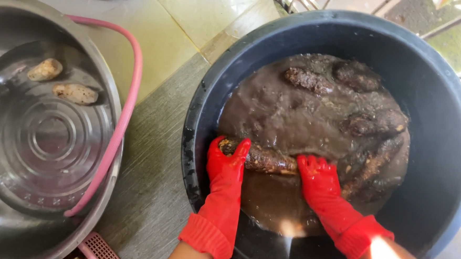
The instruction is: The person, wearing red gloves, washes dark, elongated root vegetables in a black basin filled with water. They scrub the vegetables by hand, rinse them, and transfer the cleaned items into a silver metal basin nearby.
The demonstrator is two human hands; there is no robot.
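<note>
In the head view, both hands wear red rubber gloves and reach into a big dark tub [452,157] filled with muddy brown water [284,111]. Between them they hold one long, mud-caked root [263,159], lying crosswise just above the water near the tub's near side. The left hand [227,163] has its fingers curled over the root's left end, thumb on one side and fingers on the other, closed around it. The right hand [316,177] grips the other end, its fingers bent down over the root with the tips dipping toward the water; how far they wrap underneath cannot be seen. The bare middle stretch of the root shows between the two gloves.

More muddy roots [349,78] lie half sunk at the far and right sides of the tub, well apart from the hands; their shapes blur into the mud and their number is hard to tell. To the left, on the tiled floor [150,157], a metal basin [111,102] holds clear water and two pale, clean roots [62,81] lying near each other. A pink hose [123,118] runs along the basin's right rim. The basin's left side is cut off by the frame, and a bright glare hides part of the right forearm.
</note>
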